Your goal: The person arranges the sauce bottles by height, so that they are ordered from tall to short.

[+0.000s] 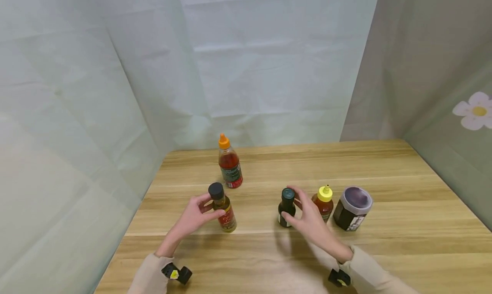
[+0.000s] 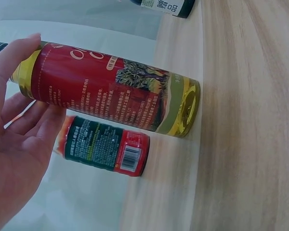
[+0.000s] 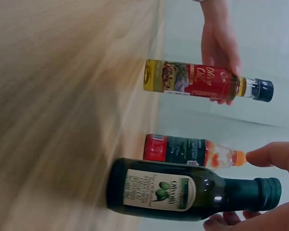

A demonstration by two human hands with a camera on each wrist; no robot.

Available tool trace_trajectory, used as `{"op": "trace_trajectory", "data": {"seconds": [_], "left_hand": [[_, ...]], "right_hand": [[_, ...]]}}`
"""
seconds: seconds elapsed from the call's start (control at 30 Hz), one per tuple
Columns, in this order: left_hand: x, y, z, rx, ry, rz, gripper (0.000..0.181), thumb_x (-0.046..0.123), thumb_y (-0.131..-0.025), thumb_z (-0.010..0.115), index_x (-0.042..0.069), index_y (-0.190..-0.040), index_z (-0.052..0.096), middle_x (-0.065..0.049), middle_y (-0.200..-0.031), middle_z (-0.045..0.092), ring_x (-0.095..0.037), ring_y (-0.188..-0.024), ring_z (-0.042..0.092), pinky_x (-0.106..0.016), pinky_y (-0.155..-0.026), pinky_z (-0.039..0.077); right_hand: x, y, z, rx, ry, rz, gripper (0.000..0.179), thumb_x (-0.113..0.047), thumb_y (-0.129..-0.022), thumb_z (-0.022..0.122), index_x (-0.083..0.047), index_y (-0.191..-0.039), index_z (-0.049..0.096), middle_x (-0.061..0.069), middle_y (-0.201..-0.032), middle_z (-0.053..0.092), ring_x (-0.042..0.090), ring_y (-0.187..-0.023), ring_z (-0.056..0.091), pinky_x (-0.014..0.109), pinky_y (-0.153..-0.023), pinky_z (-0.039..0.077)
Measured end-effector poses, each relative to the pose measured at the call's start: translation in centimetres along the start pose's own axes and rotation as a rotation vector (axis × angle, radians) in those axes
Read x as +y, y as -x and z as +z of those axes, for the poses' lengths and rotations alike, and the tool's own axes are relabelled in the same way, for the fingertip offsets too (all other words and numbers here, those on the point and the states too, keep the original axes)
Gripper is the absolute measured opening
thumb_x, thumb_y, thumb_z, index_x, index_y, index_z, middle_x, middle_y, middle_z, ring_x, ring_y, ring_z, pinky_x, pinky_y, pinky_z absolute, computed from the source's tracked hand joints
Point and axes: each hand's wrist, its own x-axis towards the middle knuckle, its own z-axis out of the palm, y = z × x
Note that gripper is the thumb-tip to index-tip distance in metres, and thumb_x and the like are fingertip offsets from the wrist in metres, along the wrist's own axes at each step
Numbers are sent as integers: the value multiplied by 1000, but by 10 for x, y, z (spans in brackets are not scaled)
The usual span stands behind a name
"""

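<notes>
1. While the left hand [image 1: 194,215] pinches the red-labelled bottle [image 1: 227,219] below its black cap, the step in hand looks like handling two bottles at once. "Olive Oil" reads on the red label; whether the base touches the table [image 1: 253,260] I cannot tell.
2. Across from it, the right hand [image 1: 312,220] spreads around the neck of the dark green bottle [image 3: 156,190], its thumb apart from the glass. Moving that bottle would call for closing the thumb in first. Its cream label, picturing green olives, seems to begin "OLIVO".
3. Just right stand the yellow-capped bottle [image 1: 323,206] and black jar [image 1: 349,213], their print too small to read.
4. Farthest back is the orange-capped bottle [image 1: 230,168], green-labelled, with a barcode.
</notes>
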Motion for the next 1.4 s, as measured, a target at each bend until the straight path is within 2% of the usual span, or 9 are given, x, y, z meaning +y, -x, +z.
{"op": "trace_trajectory", "data": {"seconds": [0.1,0.3,0.43,0.57,0.77,1.07,1.3,1.4], "left_hand": [[0,-1,-1,-6,-17,7,51,13,-87,72,-3,-132,55,-21,-132,59,-42,-126,51,-50,-101,49],[2,-1,-2,-10,-30,13,50,13,-87,72,0,-132,55,-21,-130,60,-43,-126,51,-51,-100,49],[3,0,-2,-13,-25,4,53,14,-85,74,2,-133,54,-22,-130,59,-42,-126,51,-48,-100,49],[1,0,-2,-14,-27,7,58,13,-82,77,-1,-133,53,-22,-129,59,-41,-125,52,-45,-100,49],[-1,-1,-2,-16,-45,14,56,12,-81,78,0,-130,54,-22,-125,61,-40,-120,56,-43,-97,52],[-2,-3,-1,16,-66,-14,51,14,-79,80,1,-124,59,-20,-117,66,-26,-108,65,-41,-91,57],[-1,-5,2,59,-78,8,45,12,-76,82,3,-116,65,-18,-109,69,-11,-98,67,-39,-85,59],[1,-7,4,62,-95,16,44,14,-75,83,3,-114,66,-16,-107,70,-10,-96,67,-36,-84,60]], "right_hand": [[3,2,1,-14,34,17,63,2,-78,76,3,-133,46,22,-130,55,40,-121,55,50,-101,48],[10,4,5,-20,116,8,54,1,-80,73,5,-129,49,22,-121,59,40,-115,58,51,-96,51],[14,7,8,-27,162,8,48,1,-84,70,4,-127,50,20,-117,59,37,-113,59,51,-94,53],[16,8,9,-27,195,-5,44,-1,-86,68,3,-127,51,18,-115,60,33,-112,60,49,-92,53],[17,9,11,-27,227,-13,44,-4,-88,67,4,-128,50,17,-115,60,32,-112,59,48,-92,52],[12,10,12,-49,229,28,46,-4,-90,66,7,-130,48,21,-119,57,36,-116,57,51,-94,51],[13,10,13,-40,250,26,47,-4,-90,66,8,-131,47,22,-119,58,35,-115,57,50,-94,51],[13,10,14,-38,258,27,47,-5,-90,65,8,-131,47,23,-120,58,36,-115,57,50,-94,51]]}}
